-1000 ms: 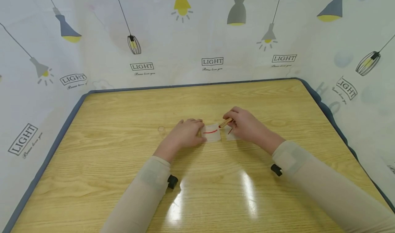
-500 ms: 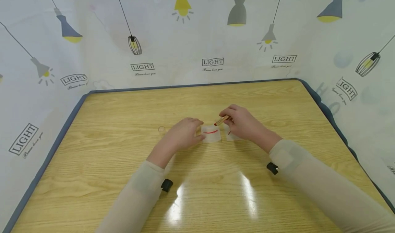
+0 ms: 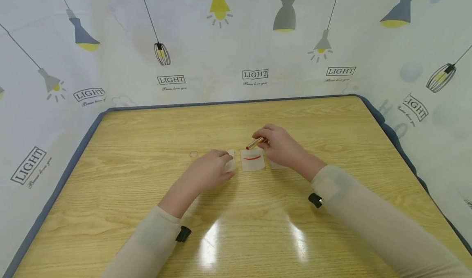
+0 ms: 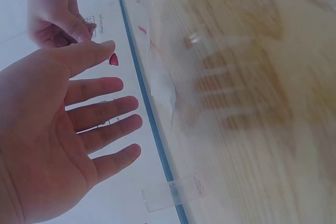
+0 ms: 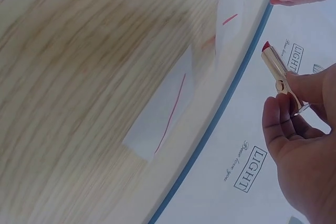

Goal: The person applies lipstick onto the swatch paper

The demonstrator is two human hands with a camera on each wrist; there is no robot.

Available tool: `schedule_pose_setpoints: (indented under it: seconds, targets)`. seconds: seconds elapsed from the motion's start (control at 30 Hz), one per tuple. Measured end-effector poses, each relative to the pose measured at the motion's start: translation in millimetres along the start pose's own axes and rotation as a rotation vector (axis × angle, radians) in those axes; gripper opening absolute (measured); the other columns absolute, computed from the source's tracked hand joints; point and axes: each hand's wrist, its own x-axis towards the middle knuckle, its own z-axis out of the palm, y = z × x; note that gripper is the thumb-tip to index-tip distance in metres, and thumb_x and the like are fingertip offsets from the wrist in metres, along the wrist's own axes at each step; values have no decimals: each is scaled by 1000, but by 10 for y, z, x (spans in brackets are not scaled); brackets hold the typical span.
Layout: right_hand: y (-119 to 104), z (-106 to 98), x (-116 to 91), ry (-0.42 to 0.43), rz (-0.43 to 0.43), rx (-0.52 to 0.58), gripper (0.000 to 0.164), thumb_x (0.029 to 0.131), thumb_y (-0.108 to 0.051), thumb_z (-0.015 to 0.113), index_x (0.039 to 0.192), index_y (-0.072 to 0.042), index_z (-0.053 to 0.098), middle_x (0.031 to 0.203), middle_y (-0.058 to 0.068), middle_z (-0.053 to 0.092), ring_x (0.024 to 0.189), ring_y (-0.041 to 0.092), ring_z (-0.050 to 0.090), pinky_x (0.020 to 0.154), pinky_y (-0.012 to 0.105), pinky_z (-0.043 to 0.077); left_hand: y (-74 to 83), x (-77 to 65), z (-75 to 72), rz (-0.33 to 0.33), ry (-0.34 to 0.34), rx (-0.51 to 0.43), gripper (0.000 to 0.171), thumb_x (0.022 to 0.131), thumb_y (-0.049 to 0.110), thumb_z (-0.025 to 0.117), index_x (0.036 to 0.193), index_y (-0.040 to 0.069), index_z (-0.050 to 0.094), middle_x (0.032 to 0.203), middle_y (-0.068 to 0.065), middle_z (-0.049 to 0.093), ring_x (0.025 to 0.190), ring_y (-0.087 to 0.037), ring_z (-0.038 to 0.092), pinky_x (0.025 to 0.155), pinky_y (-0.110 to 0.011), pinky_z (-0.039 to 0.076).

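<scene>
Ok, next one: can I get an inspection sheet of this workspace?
Surface: wood-grain table, glossy, with light reflections.
Job's things: lipstick, red tip exposed; three white papers in a row, red strokes on the middle paper and right paper, left paper partly covered.
Clutter: clear cylinder, standing left of the left hand.
Hands: left hand at the left paper, holding nothing; right hand grips the lipstick.
Cables: nothing seen.
Surroundings: white backdrop with printed lamps.

In the head view, the right hand point(image 3: 280, 146) hides part of the rightmost white paper square point(image 3: 275, 165) and the base of the red-tipped gold lipstick point(image 3: 254, 143), the left hand point(image 3: 208, 169) covers part of the leftmost white paper square point(image 3: 230, 165), and we find the cursive black lettering point(image 3: 255, 82) too small to read.
</scene>
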Motion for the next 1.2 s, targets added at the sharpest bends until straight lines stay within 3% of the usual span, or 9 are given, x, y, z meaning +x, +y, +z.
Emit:
schedule_pose_setpoints:
  seconds: [0.67, 0.93, 1.2]
  targets:
    - [-263, 179, 135, 13, -12, 57, 25, 105, -5, 65, 130, -4, 71, 125, 13, 67, 109, 26, 72, 91, 37, 63, -139, -300, 116, 33, 97, 60, 51, 102, 35, 72, 139, -1, 67, 145, -23, 65, 139, -40, 59, 118, -52, 50]
    - [-307, 286, 161, -34, -22, 36, 26, 107, -7, 63, 132, -5, 70, 127, 11, 64, 110, 24, 70, 90, 35, 63, -154, -405, 174, 10, 87, 38, 54, 103, 37, 71, 141, 0, 65, 148, -23, 63, 141, -41, 58, 119, -54, 49]
    - [-376, 442, 176, -41, -124, -24, 25, 106, -6, 63, 130, -3, 71, 125, 12, 65, 107, 24, 71, 91, 33, 63, -175, -505, 217, 25, 62, -14, 53, 104, 32, 71, 143, -3, 62, 153, -26, 58, 145, -43, 54, 121, -55, 46]
